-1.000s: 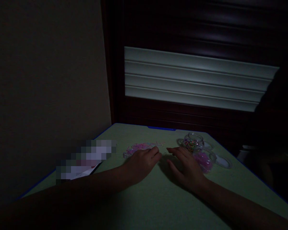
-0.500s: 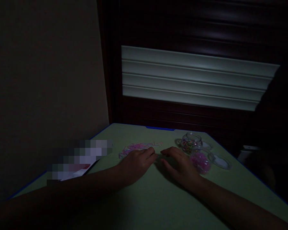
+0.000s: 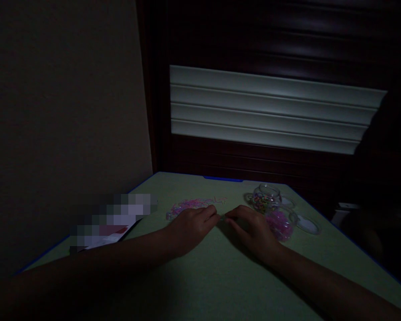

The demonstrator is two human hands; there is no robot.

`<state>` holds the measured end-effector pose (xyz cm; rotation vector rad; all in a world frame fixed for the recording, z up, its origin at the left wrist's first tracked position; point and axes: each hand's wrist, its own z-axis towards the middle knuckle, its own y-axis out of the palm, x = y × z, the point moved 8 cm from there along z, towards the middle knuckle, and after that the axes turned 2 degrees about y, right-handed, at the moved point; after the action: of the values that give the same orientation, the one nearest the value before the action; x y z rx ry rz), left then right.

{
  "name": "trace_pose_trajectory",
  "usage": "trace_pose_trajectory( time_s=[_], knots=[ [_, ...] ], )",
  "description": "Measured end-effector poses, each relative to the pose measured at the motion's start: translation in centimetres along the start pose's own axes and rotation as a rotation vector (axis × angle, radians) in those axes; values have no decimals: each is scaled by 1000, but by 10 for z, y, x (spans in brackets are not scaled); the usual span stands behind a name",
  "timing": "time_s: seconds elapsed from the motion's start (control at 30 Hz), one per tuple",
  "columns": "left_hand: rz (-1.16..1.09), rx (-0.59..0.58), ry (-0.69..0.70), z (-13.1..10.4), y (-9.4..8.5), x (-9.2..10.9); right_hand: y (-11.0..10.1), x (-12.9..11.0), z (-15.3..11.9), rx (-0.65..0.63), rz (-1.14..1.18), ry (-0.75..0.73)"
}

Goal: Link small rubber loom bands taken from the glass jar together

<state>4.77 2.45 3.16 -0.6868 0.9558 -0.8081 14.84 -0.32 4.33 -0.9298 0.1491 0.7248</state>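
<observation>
My left hand (image 3: 195, 226) is closed above the middle of the table, its fingertips pinched together on something too small and dark to name. Facing it, my right hand (image 3: 252, 229) has thumb and forefinger drawn together; whatever is in that pinch cannot be made out. Only a narrow gap separates the two sets of fingertips. Behind my left hand lies a loose pile of thin pink and pale pieces (image 3: 190, 204), partly hidden by it. Just right of my right hand is a clear jar of pink pieces (image 3: 280, 225).
A round clear jar (image 3: 266, 198) holds many-coloured small pieces. Two clear lids lie by the jars, the nearer lid (image 3: 308, 224) on the right. A blurred-out flat sheet (image 3: 120, 227) rests at the table's left edge. Beyond the green table (image 3: 200, 285) stands a dark slatted panel.
The thumb and forefinger of my right hand have come together and moved slightly nearer the left fingertips. My left hand has hardly moved.
</observation>
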Motion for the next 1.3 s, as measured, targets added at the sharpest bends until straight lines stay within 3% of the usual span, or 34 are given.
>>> trace_pose_trajectory(
  time_s=[0.43,0.67,0.73,0.93,1.17,1.3],
  knots=[
    [-3,15,20,1,-1,1,2,-15,-7,-83,-285,-169],
    [16,-2,15,0,1,0,0,-36,-15,-113,-751,-458],
    [8,7,2,0,0,-2,-5,-40,-14,-86,-906,-470],
    [12,-8,11,-1,3,-2,-34,-40,-3,71,-1325,-185],
    [-7,-10,-26,-2,4,-7,-69,-17,-3,24,-1333,213],
    [-27,-2,-31,-3,4,-7,-82,-8,-4,29,-1342,319]
  ],
)
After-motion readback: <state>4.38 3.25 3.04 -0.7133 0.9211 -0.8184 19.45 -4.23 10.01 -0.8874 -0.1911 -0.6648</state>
